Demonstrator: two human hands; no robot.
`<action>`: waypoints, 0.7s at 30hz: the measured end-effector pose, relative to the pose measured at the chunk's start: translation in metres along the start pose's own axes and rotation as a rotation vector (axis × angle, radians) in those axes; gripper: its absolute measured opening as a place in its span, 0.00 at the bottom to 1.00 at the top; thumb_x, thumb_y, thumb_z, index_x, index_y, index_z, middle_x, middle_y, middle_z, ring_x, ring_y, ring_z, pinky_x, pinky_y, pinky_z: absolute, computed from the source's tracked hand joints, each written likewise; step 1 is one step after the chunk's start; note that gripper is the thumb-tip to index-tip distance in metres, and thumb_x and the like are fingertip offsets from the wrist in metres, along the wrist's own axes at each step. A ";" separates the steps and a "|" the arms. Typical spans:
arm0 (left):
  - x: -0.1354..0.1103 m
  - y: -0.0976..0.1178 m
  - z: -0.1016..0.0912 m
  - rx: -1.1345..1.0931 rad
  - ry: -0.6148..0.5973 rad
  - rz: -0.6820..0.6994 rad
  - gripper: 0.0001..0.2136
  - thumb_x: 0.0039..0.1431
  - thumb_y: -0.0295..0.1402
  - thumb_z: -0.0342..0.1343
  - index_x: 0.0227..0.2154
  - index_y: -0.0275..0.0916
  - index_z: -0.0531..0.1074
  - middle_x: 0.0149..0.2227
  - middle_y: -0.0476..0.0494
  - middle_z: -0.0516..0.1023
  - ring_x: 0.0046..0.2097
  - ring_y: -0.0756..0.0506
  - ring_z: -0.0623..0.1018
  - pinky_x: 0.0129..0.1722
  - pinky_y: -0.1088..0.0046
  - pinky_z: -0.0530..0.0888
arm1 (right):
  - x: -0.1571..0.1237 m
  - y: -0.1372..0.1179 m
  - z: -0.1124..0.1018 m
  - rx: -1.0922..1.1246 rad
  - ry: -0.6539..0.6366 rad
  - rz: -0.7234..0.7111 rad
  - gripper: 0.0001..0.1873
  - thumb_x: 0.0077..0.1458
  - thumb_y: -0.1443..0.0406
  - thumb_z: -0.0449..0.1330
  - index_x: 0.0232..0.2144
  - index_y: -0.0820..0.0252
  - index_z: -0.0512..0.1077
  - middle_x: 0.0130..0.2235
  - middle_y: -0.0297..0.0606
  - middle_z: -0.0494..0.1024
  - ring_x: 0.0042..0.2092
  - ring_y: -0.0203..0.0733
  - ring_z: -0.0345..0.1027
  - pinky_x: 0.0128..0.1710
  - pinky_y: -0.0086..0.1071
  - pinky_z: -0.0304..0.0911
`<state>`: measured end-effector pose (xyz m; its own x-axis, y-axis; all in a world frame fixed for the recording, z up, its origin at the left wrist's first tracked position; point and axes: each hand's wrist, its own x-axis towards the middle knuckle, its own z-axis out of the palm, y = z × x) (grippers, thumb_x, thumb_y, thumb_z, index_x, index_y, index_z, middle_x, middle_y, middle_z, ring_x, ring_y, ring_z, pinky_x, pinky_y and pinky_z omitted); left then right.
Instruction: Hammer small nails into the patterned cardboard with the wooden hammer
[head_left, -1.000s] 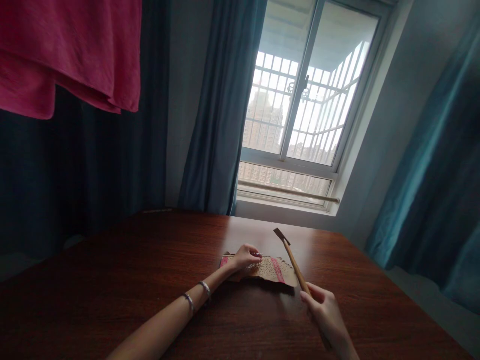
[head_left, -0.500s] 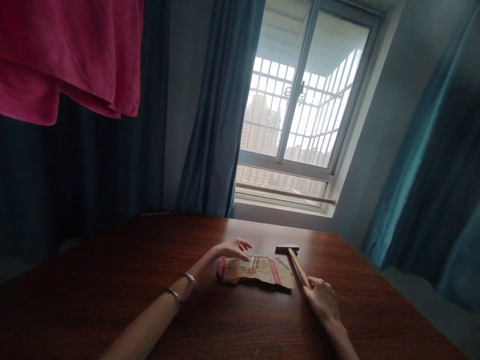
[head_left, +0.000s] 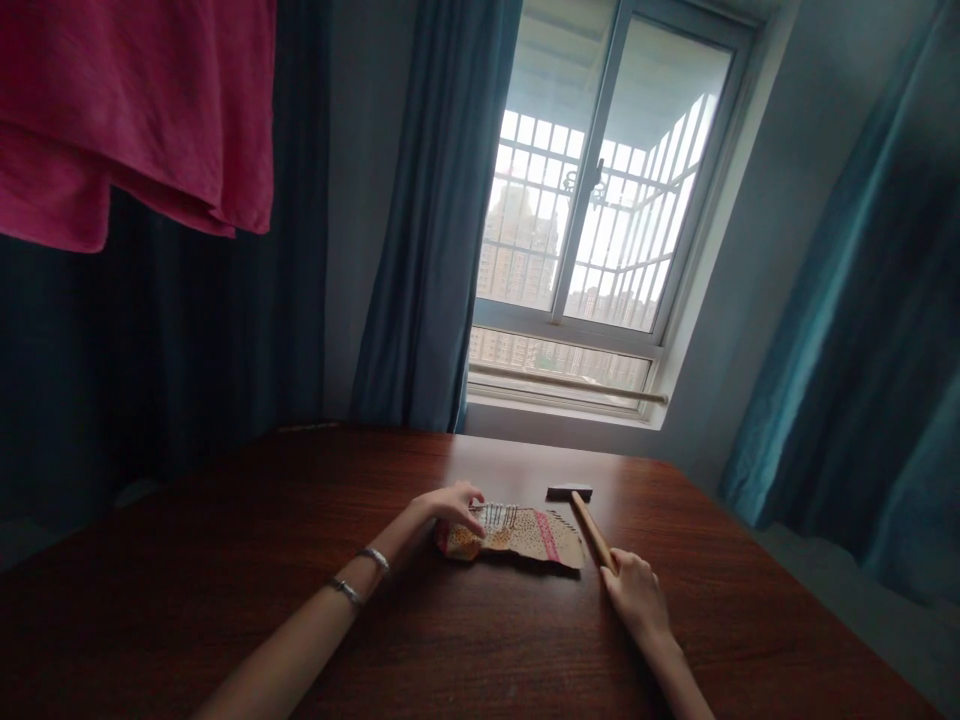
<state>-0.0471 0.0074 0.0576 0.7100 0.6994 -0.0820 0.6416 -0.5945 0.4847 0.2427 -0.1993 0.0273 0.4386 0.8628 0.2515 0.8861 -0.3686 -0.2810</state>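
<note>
A flat, tan piece of cardboard with torn edges, dark dots and pink bands lies on the table. Several thin nails stand in a row at its far middle, and a row of short dark marks or nails runs along its far right. My left hand is over the cardboard's left part, thumb and fingers apart beside the nails; whether it touches them I cannot tell. My right hand is wrapped round the wooden handle of a hammer, whose dark head is just beyond the cardboard.
The brown wooden table reaches back to a blue curtain and a barred window. A pink cloth hangs at upper left. Another blue curtain hangs on the right.
My left hand has shifted left and down from above the nails to the cardboard's left part, its thumb now lower. My right hand still holds the hammer, almost unmoved.
</note>
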 end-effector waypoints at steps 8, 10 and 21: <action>0.003 0.007 0.010 0.119 0.034 0.055 0.33 0.28 0.50 0.63 0.41 0.38 0.71 0.42 0.41 0.68 0.44 0.40 0.68 0.40 0.71 0.66 | 0.003 0.007 0.017 -0.020 0.029 -0.031 0.11 0.51 0.65 0.48 0.36 0.61 0.67 0.37 0.45 0.71 0.40 0.45 0.66 0.41 0.33 0.57; 0.005 0.006 0.012 0.094 0.026 0.063 0.32 0.28 0.49 0.63 0.40 0.38 0.71 0.42 0.41 0.69 0.44 0.40 0.68 0.40 0.71 0.67 | 0.005 0.009 0.018 -0.020 0.020 -0.023 0.12 0.51 0.65 0.48 0.37 0.61 0.66 0.36 0.45 0.70 0.39 0.46 0.66 0.40 0.33 0.57; 0.004 0.008 0.010 -0.034 -0.014 0.036 0.32 0.28 0.45 0.65 0.40 0.36 0.67 0.42 0.40 0.67 0.43 0.40 0.68 0.40 0.68 0.66 | 0.047 -0.053 0.012 0.252 0.059 -0.395 0.17 0.48 0.67 0.50 0.41 0.59 0.70 0.45 0.44 0.70 0.48 0.45 0.61 0.49 0.32 0.53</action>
<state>-0.0365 0.0014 0.0526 0.7364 0.6723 -0.0758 0.6055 -0.6049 0.5171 0.2147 -0.1350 0.0425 0.0895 0.8961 0.4347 0.9263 0.0856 -0.3670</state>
